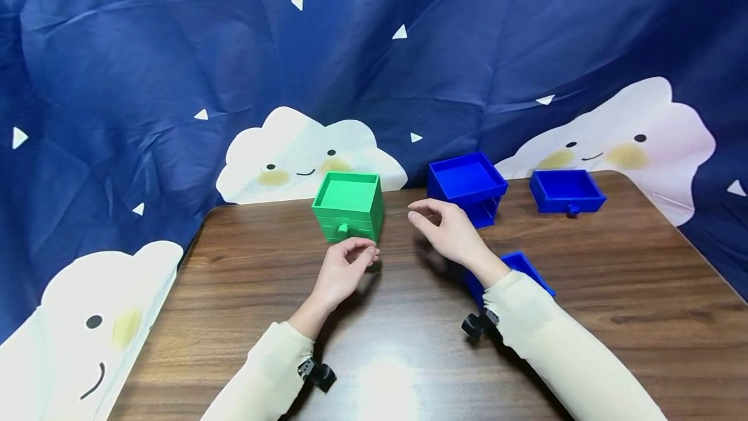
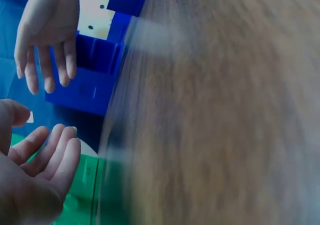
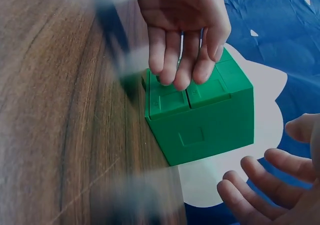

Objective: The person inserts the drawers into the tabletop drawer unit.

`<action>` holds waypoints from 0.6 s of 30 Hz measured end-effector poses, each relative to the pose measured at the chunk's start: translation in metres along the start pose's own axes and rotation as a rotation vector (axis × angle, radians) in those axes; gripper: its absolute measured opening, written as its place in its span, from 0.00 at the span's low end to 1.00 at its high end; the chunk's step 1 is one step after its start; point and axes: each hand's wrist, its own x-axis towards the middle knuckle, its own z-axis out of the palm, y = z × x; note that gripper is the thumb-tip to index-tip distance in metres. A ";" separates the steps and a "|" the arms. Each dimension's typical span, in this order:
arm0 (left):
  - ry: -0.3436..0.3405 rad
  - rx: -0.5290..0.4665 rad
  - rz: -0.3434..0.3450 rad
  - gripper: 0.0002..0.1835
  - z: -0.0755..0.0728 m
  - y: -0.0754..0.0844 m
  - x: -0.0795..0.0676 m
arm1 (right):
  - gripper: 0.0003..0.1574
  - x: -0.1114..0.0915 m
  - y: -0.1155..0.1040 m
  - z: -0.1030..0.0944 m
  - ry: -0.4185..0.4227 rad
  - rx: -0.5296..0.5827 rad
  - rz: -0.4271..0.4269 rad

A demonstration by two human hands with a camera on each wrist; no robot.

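A small green drawer cabinet (image 1: 363, 221) with a round knob on its front stands near the table's back edge. My left hand (image 1: 343, 270) is just in front of it, fingers loosely bent and holding nothing. Left of the blue cabinet frame (image 1: 467, 177), my right hand (image 1: 452, 232) hovers with relaxed fingers and an empty palm. That frame has an opening in its front. In the right wrist view, the green cabinet's side (image 3: 215, 130) lies between both hands. A blue drawer (image 1: 518, 263) on the table is partly hidden beneath my right forearm.
Another blue drawer (image 1: 568, 201) with a knob sits at the back right of the wooden table (image 1: 234, 317). Behind the table hangs a dark blue cloth (image 1: 350, 51) with white clouds and triangles.
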 end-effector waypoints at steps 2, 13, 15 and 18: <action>-0.011 0.002 0.008 0.12 0.004 0.000 0.001 | 0.20 -0.003 0.000 -0.004 0.003 -0.004 0.001; -0.074 0.078 0.032 0.13 0.020 0.012 0.009 | 0.20 -0.020 0.003 -0.021 -0.003 0.004 -0.016; -0.079 0.077 0.036 0.13 0.023 0.014 0.011 | 0.20 -0.023 0.003 -0.025 0.000 0.007 -0.013; -0.089 0.068 0.041 0.14 0.028 0.016 0.015 | 0.19 -0.028 0.005 -0.030 0.004 0.014 -0.005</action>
